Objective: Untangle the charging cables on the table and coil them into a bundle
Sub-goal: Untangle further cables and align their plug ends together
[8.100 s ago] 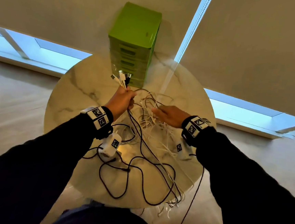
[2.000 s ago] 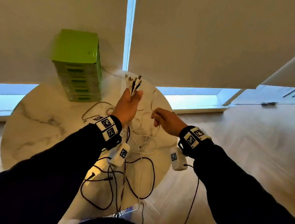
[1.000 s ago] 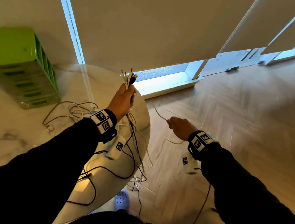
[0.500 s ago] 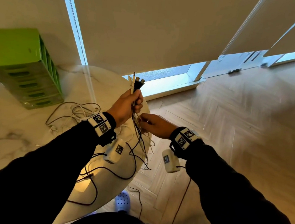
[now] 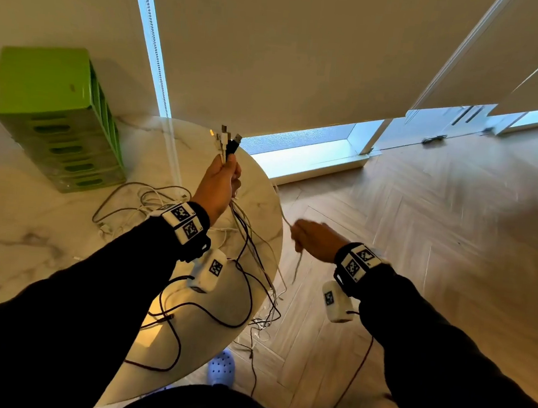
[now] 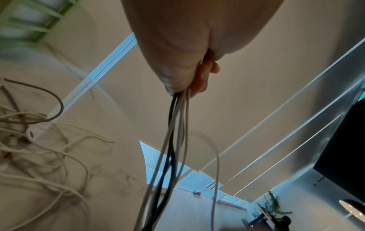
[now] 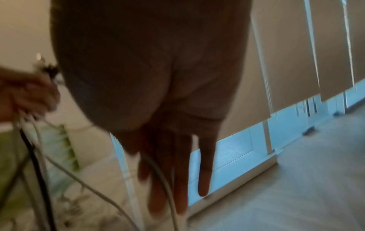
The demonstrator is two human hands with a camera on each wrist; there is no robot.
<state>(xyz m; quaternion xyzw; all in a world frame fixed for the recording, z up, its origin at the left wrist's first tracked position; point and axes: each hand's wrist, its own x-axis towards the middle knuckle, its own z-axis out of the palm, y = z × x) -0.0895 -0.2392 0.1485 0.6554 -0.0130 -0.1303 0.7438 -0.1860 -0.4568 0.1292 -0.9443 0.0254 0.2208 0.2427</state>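
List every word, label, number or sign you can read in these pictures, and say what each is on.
No readable text in any view.
Wrist bands and: black-and-white square marker patterns, no letters.
Wrist cameras and: one such marker each.
Green drawer unit: a small mark on top, too small to read.

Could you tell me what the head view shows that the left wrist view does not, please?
Only the head view shows the plug ends fanned above the left hand, and the right hand running a white cable off the table. Only the left wrist view shows the cables leaving the fist underneath. Both show the loose tangle on the table.
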